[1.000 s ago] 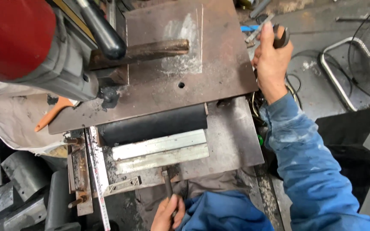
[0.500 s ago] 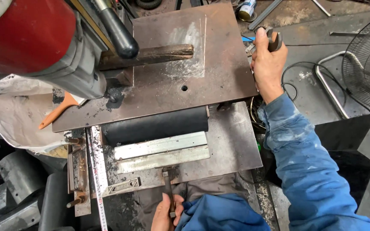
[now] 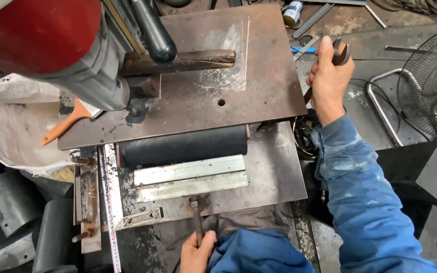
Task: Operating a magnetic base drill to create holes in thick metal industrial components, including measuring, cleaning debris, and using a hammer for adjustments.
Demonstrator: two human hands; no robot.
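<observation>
The right hand is curling tightly around a dark wrench, fingers wrapped about its shaft, with only the open-ended head showing above the fist; it is hovering just beyond the right edge of the rusty steel plate that forms the upper level of the table. The left hand is gripping, at the near edge of the table, the lower end of a thin rusty lever, thumb pressing along it and fingers closing round it. The lever is standing nearly straight away from the person, its far tip touching the near edge of the lower plate. Just past that tip, two pale metal angle bars are lying side by side across the lower plate, with a black block behind them. A tape measure is running along the left side. The red drill head is looming over the far left corner, and an orange-handled brush is lying beneath it.
</observation>
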